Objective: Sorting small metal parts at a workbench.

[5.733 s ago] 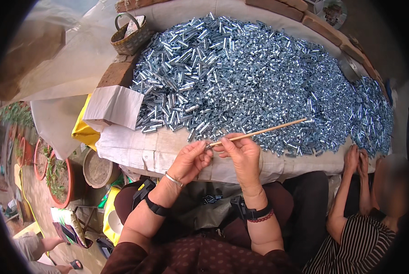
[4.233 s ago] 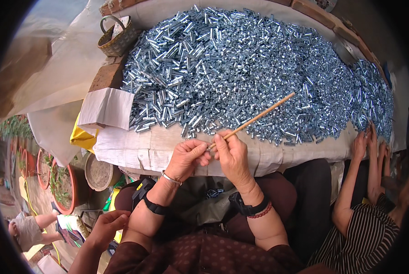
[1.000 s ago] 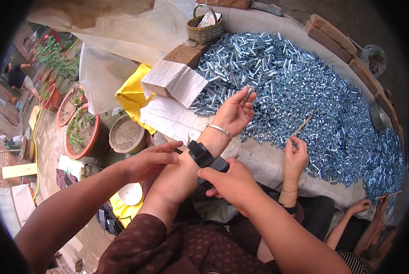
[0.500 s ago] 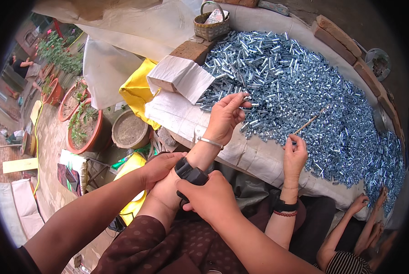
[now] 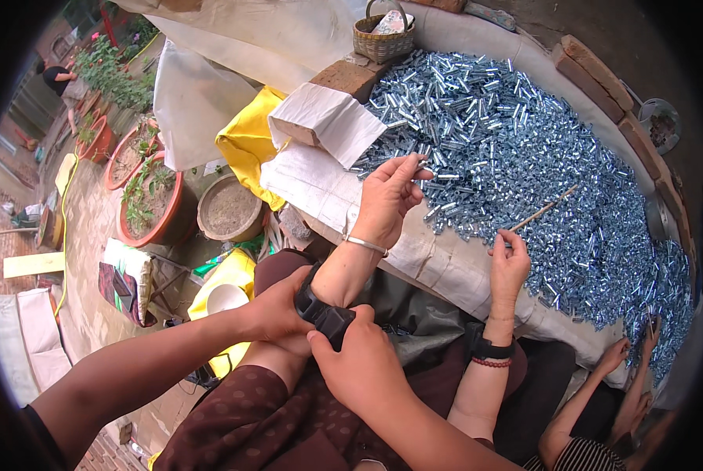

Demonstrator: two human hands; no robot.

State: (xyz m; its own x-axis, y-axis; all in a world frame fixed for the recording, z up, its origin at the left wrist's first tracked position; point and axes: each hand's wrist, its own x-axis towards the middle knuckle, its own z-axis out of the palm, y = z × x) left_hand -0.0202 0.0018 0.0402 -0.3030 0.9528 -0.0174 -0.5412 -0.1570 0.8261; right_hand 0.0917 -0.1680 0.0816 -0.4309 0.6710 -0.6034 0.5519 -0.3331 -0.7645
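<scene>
My left hand reaches to the near edge of a large heap of small shiny metal tubes. Its thumb and index finger pinch a small metal piece. A silver bangle circles that wrist. Below it, another person's two hands, one on the left and one on the right, grip a black strapped device on my forearm. My right hand pinches a thin wooden stick that points over the heap. A black band and a red bead bracelet are on that wrist.
Bricks edge the heap's far side; a small wicker basket stands behind it. A pale cloth lines its near edge. Potted plants stand left. Other people's hands are at the heap's right end.
The view has shifted slightly. The other person's left hand has moved farther around my left wrist, and the black device sits turned a little. My own hands keep their pinches.
</scene>
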